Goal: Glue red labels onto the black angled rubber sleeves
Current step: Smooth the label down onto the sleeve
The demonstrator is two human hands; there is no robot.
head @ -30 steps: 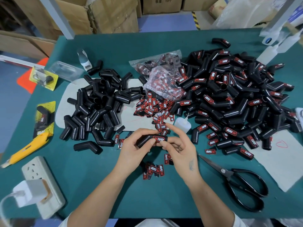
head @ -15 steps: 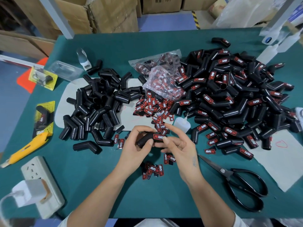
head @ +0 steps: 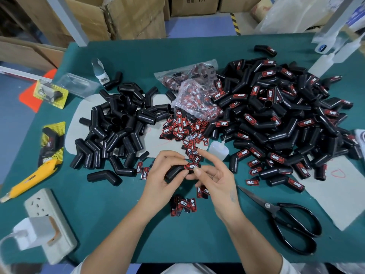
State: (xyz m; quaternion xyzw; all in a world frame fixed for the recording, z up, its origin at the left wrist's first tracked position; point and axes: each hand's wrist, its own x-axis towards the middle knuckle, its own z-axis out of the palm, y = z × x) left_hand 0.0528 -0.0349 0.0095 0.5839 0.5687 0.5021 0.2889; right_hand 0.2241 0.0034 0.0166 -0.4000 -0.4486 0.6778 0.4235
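- Left hand [head: 164, 175] curled round one black angled rubber sleeve [head: 175, 171], held just above the green table [head: 138, 234], front centre.
- Right hand [head: 215, 178]: thumb presses the red rectangular label [head: 191, 166] onto the sleeve's end, other fingers spread loosely.
- Big pile of labelled sleeves [head: 276, 119] on the right = done, looks like the majority.
- Smaller pile of bare black sleeves [head: 118, 127] on the left = left to do.
- Loose red labels [head: 183, 131] and a small clear glue bottle [head: 218, 149] between the piles.

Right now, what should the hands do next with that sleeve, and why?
Probably set it on the labelled pile at the right. The left hand grips the sleeve, the red label already sits on it, and the right hand thumb presses it.
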